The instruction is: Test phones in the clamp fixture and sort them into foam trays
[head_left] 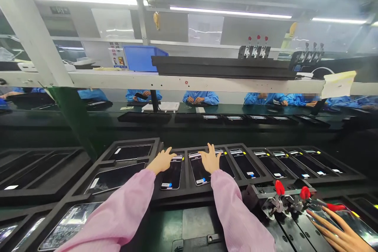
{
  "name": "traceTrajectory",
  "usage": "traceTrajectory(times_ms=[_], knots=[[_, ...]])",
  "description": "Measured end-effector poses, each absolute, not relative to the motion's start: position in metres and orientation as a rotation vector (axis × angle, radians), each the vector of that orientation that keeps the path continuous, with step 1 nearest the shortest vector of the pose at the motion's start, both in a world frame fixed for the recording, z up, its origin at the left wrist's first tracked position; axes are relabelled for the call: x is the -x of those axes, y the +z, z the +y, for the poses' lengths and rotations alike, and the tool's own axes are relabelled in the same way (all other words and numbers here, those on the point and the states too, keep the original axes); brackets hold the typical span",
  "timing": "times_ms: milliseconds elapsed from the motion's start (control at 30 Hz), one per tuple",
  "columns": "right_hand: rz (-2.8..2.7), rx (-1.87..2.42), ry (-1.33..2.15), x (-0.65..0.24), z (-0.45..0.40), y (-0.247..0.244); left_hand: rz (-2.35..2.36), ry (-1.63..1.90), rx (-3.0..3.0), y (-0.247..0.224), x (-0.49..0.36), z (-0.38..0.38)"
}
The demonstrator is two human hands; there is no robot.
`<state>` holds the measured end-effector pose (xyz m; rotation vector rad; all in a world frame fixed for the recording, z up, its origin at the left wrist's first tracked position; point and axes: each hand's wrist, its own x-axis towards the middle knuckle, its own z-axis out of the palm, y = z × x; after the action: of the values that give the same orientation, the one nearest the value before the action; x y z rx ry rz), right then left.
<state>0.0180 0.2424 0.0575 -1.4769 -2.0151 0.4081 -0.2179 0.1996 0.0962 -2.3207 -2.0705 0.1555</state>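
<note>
My left hand (162, 160) reaches over the upper end of a phone (172, 175) lying face up in a black foam tray (183, 184); its fingers are stretched out. To its right, my right hand (210, 158) is spread above the top part of a second phone (198, 170), partly hiding it and a third phone (226, 164) beside it. Neither hand grips anything; whether the fingertips touch the screens I cannot tell. White bars show at the tops of the screens, and small blue-and-white labels near the bottoms.
More phones (268, 164) lie in the tray to the right. A fixture with red-handled toggle clamps (279, 201) stands front right, beside another person's hand (339, 226). Dark panels (130, 152) fill trays at left. People in blue (201, 97) sit across, below a white shelf beam (124, 80).
</note>
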Motion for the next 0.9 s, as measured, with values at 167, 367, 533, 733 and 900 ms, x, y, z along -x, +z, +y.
traceTrajectory(times_ms=[167,367,533,733,900], knots=[[-1.904,1.489,0.404,-0.016,0.224,0.072,-2.138,0.11,2.3,0.097,0.217,0.198],[-1.658,1.107,0.531,-0.026,0.166,0.123,-2.342,-0.003,2.127,0.097,0.204,0.199],[-1.599,0.821,0.534,-0.058,0.097,0.163,-2.596,-0.02,1.925,0.08,0.174,0.201],[-1.542,0.799,0.528,-0.097,0.033,0.158,-2.742,-0.234,1.758,0.09,0.152,0.189],[-1.644,0.89,0.645,-0.099,0.035,0.126,-2.657,-0.634,1.624,0.135,0.138,0.16]])
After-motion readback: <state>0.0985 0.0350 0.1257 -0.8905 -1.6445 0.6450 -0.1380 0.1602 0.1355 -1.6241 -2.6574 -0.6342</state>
